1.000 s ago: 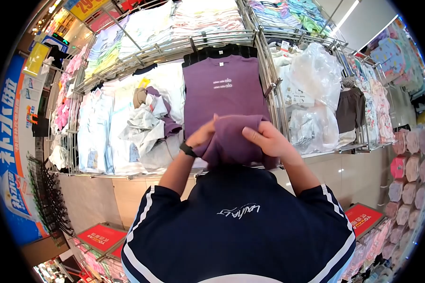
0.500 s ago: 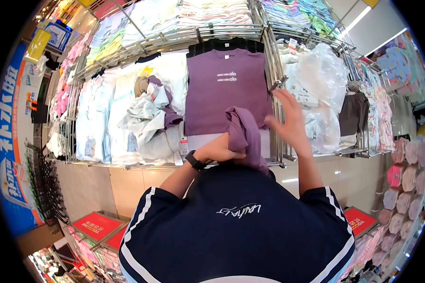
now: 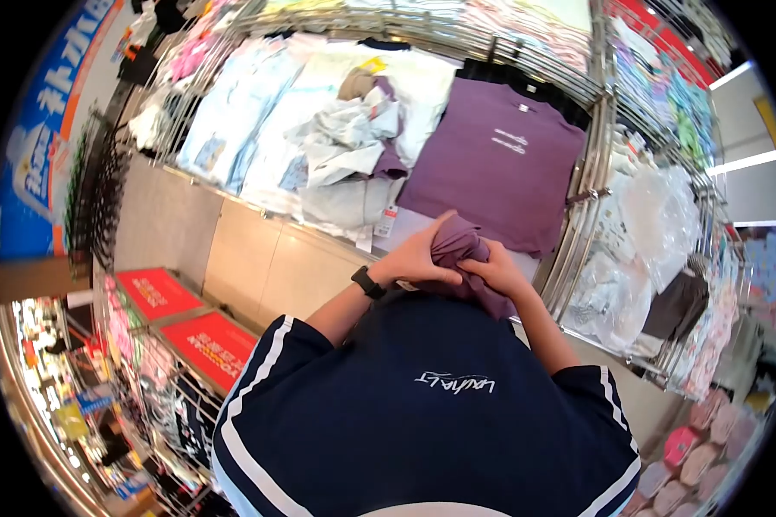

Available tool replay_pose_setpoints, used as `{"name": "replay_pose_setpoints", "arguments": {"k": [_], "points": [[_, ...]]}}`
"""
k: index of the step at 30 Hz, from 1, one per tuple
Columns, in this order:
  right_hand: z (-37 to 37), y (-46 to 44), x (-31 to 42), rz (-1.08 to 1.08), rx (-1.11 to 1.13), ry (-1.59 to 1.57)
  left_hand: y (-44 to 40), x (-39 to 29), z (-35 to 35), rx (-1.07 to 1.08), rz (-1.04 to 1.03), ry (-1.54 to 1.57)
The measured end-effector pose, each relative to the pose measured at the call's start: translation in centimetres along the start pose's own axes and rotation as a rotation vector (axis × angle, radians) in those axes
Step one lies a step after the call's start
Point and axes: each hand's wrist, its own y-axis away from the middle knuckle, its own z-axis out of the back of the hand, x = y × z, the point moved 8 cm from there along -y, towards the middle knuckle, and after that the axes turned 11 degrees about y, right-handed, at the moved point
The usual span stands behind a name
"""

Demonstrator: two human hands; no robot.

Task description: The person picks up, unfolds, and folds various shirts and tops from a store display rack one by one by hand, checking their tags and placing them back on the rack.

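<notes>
Close to my chest, a bunched purple garment (image 3: 464,246) is gripped between both hands. My left hand (image 3: 418,258) wraps round its left side, with a black watch (image 3: 368,282) on the wrist. On the other side my right hand (image 3: 493,271) pinches the cloth, thumb toward the middle. Just beyond lies a flat, folded purple shirt (image 3: 500,168) with small white print, on top of a black one (image 3: 569,105). Left of that, a crumpled heap of grey, brown and purple clothes (image 3: 345,142) rests on white shirts (image 3: 276,159).
Metal rails (image 3: 591,172) divide the display. Clear plastic bags (image 3: 647,224) and dark shorts (image 3: 677,306) lie to the right. Red signs (image 3: 207,349) stand at lower left, near a rack of black hangers (image 3: 103,189). Pink packages (image 3: 681,446) hang at lower right.
The view has turned, shifting the display up and right. My right hand, open and apart from the cloth half a second ago, has come back onto the purple garment, which is now more bunched.
</notes>
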Motion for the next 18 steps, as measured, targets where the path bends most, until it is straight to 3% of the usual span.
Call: {"name": "replay_pose_setpoints", "arguments": {"k": [2, 3, 6, 8, 10, 12, 14, 18], "points": [[-1.1, -2.2, 2.2, 0.049, 0.026, 0.08, 1.3, 2.2, -1.0, 0.077, 0.151, 0.192], [-1.5, -3.7, 2.4, 0.061, 0.0, 0.165, 1.6, 1.7, 0.4, -0.117, -0.026, 0.251], [-2.7, -7.4, 2.5, 0.126, -0.112, 0.208, 4.3, 5.7, 5.9, -0.384, 0.335, 0.26], [-2.9, -8.4, 3.3, 0.25, -0.242, 0.282, 6.6, 6.6, 10.3, -0.668, 0.297, 0.424], [-3.3, -8.2, 3.5, 0.235, -0.216, 0.173, 7.6, 6.6, 14.2, -0.714, 0.189, 0.603], [-3.7, -7.4, 2.8, 0.151, -0.169, 0.175, 8.2, 4.9, 17.8, -0.745, 0.193, 0.576], [-3.6, -6.7, 0.5, 0.134, -0.199, 0.256, 8.1, 7.3, 21.7, -0.754, 0.325, 0.496], [-3.5, -4.9, -4.7, 0.079, -0.239, 0.446, 6.0, 5.7, 23.0, -0.901, 0.482, -0.926]]}}
